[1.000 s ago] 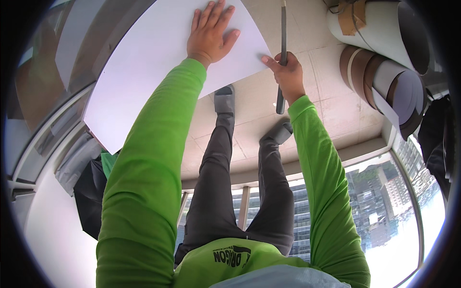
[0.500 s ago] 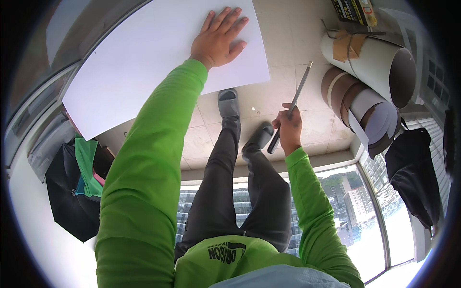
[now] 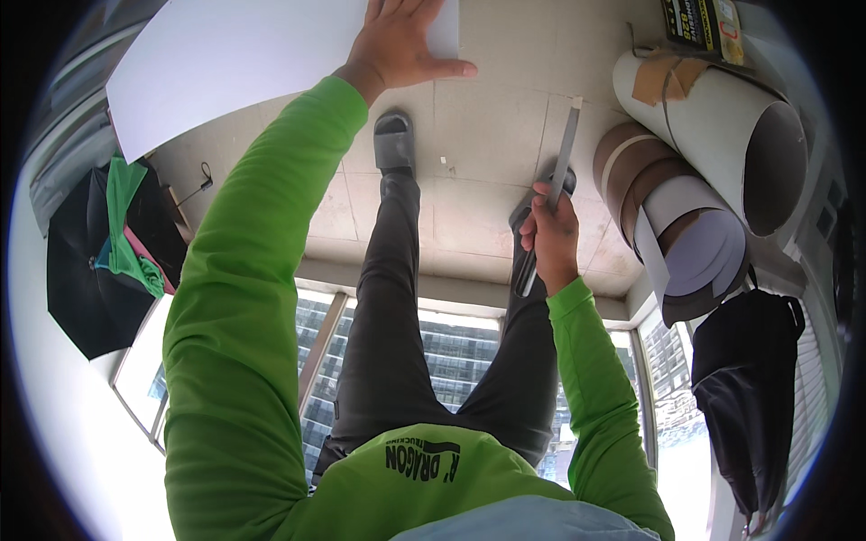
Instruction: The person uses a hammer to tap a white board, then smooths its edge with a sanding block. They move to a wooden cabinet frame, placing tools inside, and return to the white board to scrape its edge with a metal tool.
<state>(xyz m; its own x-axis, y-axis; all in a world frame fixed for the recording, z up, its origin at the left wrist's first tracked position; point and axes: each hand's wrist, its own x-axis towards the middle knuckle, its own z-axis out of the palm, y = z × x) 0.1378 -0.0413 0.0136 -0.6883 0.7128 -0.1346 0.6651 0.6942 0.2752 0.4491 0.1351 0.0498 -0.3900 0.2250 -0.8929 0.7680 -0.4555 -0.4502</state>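
Note:
A large white sheet [image 3: 244, 54] reaches into the upper left of the view. My left hand [image 3: 397, 45] lies on its right part, fingers spread and thumb out past the sheet's edge; the fingertips are cut off by the top of the picture. My right hand [image 3: 552, 233], closed, grips a long slim grey stick-like tool [image 3: 566, 149] with a pale tip pointing up and away and a dark lower end. What kind of tool it is I cannot make out. It is held above the floor, apart from the sheet.
Large rolls stand at the right: a white one [image 3: 699, 117] with brown tape and a brown-and-white one [image 3: 645, 180]. Behind them is a black-and-yellow box [image 3: 704, 32]. A closed black umbrella [image 3: 749, 388] hangs at right; an open black umbrella [image 3: 77, 261] is at left. Window panes [image 3: 460, 347] are below.
The sheet and my left hand now sit higher in the view. My right foot has shifted right, and the tool in my right hand stands more upright.

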